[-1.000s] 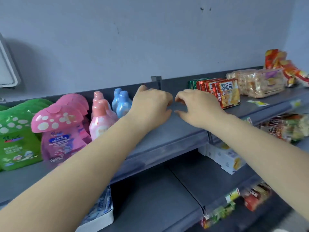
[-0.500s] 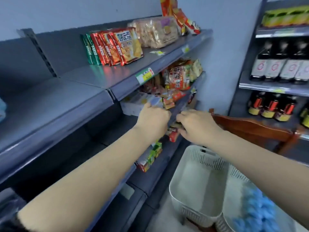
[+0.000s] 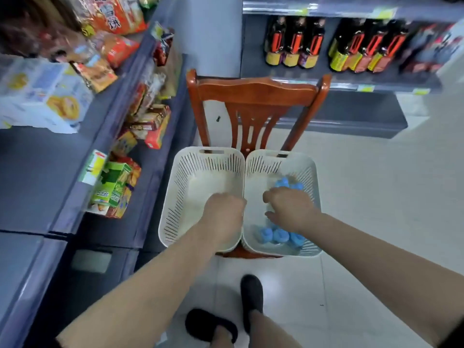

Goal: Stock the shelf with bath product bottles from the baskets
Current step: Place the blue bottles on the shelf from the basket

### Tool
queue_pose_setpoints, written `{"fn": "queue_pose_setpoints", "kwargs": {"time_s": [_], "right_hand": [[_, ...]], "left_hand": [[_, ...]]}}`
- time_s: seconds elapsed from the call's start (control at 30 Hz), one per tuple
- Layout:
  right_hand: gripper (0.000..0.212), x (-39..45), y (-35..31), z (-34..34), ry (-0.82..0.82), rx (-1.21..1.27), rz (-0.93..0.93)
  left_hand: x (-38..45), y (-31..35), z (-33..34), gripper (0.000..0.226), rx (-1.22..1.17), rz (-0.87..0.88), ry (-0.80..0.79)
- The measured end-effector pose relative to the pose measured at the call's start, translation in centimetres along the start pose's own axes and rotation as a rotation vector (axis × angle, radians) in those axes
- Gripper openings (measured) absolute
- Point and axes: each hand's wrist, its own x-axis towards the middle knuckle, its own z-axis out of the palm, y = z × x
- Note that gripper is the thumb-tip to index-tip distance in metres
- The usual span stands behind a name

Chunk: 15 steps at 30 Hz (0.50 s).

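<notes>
Two white slotted baskets stand side by side on a wooden chair (image 3: 256, 90). The left basket (image 3: 175, 192) shows only its bare white bottom. Several blue bath bottles (image 3: 278, 236) lie in the right basket (image 3: 311, 172), more of them at its far end. My left hand (image 3: 223, 212) hangs over the inner edge of the left basket with fingers curled downward and nothing visible in it. My right hand (image 3: 288, 209) hovers over the blue bottles, fingers loosely curled, holding nothing.
Grey shelving (image 3: 120, 121) with snack packs and boxes runs along the left. Dark bottles with orange labels (image 3: 293, 43) fill a shelf behind the chair. My feet in black slippers (image 3: 251, 295) stand on the pale tiled floor in front of the chair.
My view swung from the upper shelf with pink and blue bottles down and right to the baskets. Both hands dropped from the shelf to just above the baskets.
</notes>
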Motion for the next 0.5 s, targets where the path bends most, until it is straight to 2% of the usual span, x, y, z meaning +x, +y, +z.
{"fn": "queue_pose_setpoints", "kwargs": {"time_s": [0.3,0.4,0.5], "right_hand": [[0.030,2.3,4.9,15.4,-0.213,0.264,0.256],[0.039,3.8,5.8,19.4,-0.241,0.349,0.331],[0.038,5.2,6.0,22.9,-0.271,0.401,0.348]], "left_hand": [[7.9,4.5,12.4,0.032,-0.279,-0.042,-0.279],[10.0,5.4,16.3,0.029,-0.310,-0.090,-0.323],[11.5,6.3,19.8,0.031,-0.324,-0.131,-0.358]]}}
